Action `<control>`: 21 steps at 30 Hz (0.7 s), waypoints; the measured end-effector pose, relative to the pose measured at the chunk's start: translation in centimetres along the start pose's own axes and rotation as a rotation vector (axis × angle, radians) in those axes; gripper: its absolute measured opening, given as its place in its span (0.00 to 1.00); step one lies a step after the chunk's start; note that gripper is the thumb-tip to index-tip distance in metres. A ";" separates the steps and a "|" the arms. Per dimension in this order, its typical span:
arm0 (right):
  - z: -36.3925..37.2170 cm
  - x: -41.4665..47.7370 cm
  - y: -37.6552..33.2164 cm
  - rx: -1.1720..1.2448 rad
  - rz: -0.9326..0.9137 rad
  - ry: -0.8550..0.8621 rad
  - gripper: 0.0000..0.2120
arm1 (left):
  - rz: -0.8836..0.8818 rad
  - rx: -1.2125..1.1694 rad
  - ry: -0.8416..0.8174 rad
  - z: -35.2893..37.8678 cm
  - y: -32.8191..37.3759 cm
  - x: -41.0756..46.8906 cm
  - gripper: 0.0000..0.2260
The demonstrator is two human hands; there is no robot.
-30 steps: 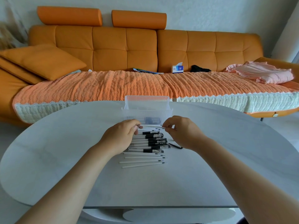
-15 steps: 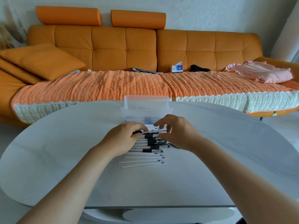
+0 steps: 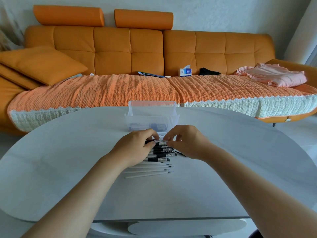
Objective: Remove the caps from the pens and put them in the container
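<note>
A row of white pens (image 3: 163, 152) lies on the grey table (image 3: 68, 160); those near me are uncapped (image 3: 147, 172), the farther ones have black grips and clear caps. My left hand (image 3: 135, 149) grips the body of a capped pen (image 3: 160, 141) at the far end of the row. My right hand (image 3: 186, 142) pinches that pen's clear cap end between thumb and fingers. Just beyond the hands stands a clear ribbed plastic container (image 3: 152, 117) with dark caps inside.
A thin black piece (image 3: 181, 154) lies on the table right of the pens. Behind the table runs an orange sofa (image 3: 130, 54) with a knitted cover, a tissue box (image 3: 185, 72), a cushion and pink cloth.
Both hands have moved closer together over the far end of the pen row. They now hold one capped pen between them, the right hand on its cap end.
</note>
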State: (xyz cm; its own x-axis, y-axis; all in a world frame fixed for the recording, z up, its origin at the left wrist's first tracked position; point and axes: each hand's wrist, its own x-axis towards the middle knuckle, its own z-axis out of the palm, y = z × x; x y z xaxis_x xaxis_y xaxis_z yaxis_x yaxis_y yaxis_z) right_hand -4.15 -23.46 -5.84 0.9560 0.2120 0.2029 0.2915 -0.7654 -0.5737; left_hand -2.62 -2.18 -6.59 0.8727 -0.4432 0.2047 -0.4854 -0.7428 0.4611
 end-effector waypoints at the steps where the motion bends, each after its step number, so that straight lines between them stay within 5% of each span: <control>1: 0.1 0.0 -0.1 0.010 -0.009 -0.007 0.09 | -0.001 -0.007 -0.004 0.2 0.2 0.1 0.06; 21: -1.0 -0.5 0.8 0.017 0.049 0.012 0.04 | 0.154 0.124 0.215 1.9 3.0 1.1 0.03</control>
State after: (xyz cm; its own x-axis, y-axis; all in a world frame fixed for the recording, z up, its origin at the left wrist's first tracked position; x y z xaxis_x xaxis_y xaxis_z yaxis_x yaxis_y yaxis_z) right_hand -4.39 -24.80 -5.60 0.9686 0.1670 0.1840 0.2450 -0.7641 -0.5968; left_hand -3.20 -5.84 -6.58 0.7727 -0.4489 0.4489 -0.6044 -0.7363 0.3042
